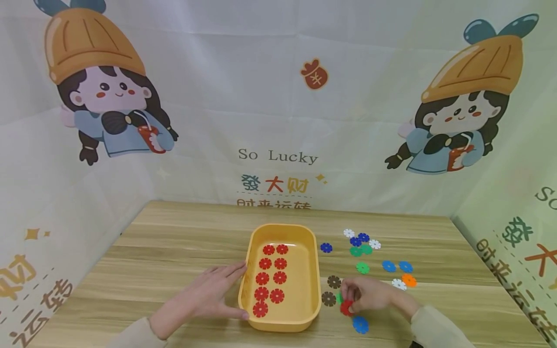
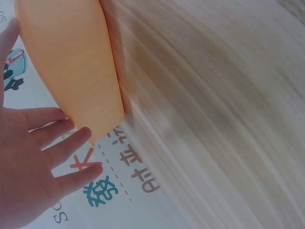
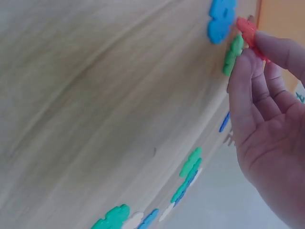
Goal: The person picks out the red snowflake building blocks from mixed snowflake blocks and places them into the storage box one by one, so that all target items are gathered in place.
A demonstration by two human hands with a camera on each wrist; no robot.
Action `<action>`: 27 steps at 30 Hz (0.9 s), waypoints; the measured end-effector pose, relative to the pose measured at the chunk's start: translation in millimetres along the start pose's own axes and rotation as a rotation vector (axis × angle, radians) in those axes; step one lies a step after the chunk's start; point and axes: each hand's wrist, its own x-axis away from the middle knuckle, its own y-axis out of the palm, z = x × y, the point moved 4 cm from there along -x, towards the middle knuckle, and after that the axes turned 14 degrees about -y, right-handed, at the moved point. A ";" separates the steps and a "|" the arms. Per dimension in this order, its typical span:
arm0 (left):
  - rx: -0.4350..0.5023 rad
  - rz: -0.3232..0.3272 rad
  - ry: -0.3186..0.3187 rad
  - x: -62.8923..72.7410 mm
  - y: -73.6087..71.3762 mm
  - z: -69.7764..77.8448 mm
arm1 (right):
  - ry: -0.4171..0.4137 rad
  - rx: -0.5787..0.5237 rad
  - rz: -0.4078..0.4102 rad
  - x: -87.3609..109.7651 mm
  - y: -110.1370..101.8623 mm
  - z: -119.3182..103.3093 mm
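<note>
Between thumb and fingers my right hand [image 1: 367,294] pinches a red notched disc [image 1: 346,308], seen edge-on as a red disc [image 3: 249,36] in the right wrist view. A green disc [image 3: 233,55] lies just beneath it, partly hidden by the hand in the head view. My left hand [image 1: 213,292] has its fingers spread along the left side of a yellow tray [image 1: 316,275], fingertips right at the rim. Red discs [image 1: 280,277] lie inside the tray in two columns on its left half. In the left wrist view the left hand [image 2: 33,162] shows straight fingers against the tray's outer wall [image 2: 71,62].
Right of the tray, loose discs lie on the wooden table [image 1: 183,237]: brown [image 1: 334,282], dark blue [image 1: 326,248], green [image 1: 362,268], white [image 1: 398,284], orange [image 1: 409,280] and light blue [image 1: 360,325]. A printed cloth [image 1: 278,116] hangs behind and at both sides.
</note>
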 end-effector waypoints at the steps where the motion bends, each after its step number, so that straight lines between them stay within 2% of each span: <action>1: -0.002 0.000 0.000 -0.1 0.1 -0.1 | 0.008 -0.025 0.003 -0.3 -1.4 -0.3; 6: -0.005 0.001 -0.001 -0.4 0.9 -0.5 | 0.041 -0.165 0.025 -2.0 -10.8 -1.4; 14: 0.000 -0.012 -0.009 -0.3 1.1 -0.7 | 0.046 -0.300 0.088 -9.2 -29.2 -5.0; 19: 0.002 -0.016 -0.010 -0.1 0.8 -0.9 | 0.031 -0.339 0.107 -18.3 -38.1 -9.7; 27: 0.006 -0.017 -0.012 0.2 0.8 -1.1 | 0.054 -0.302 0.125 -44.3 -50.9 -17.4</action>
